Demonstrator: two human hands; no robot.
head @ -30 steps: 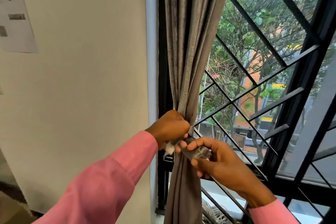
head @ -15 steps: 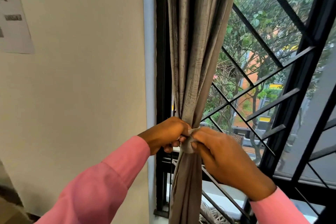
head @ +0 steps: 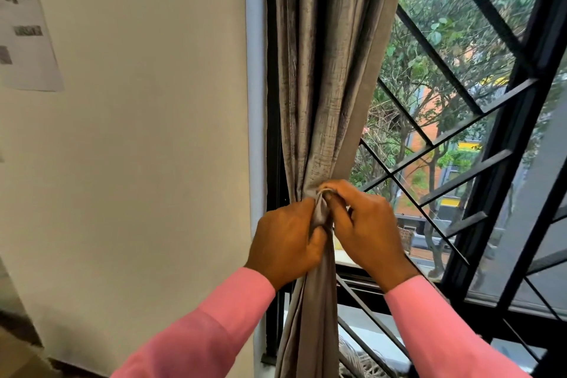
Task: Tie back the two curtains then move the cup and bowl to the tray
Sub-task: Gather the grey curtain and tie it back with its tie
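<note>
A grey curtain (head: 325, 77) hangs gathered into a narrow bunch at the left side of the window. Both hands meet at its waist. My left hand (head: 285, 242) is closed on the curtain fabric and a grey tie-back strip (head: 320, 212) that sticks up between the hands. My right hand (head: 365, 224) pinches the same strip from the right, fingers curled over its top. The knot itself is hidden under the fingers. Below the hands the curtain falls straight down. No cup, bowl or tray is in view.
A black window frame with diagonal metal bars (head: 454, 138) fills the right side, with trees and buildings outside. A cream wall (head: 138, 163) lies to the left, with a paper sheet (head: 21, 27) stuck on it. A window sill (head: 368, 328) runs below the hands.
Both hands have drawn together at the curtain's waist. The right hand, earlier out to the right holding the strip's end, is now pressed against the left with the strip between them.
</note>
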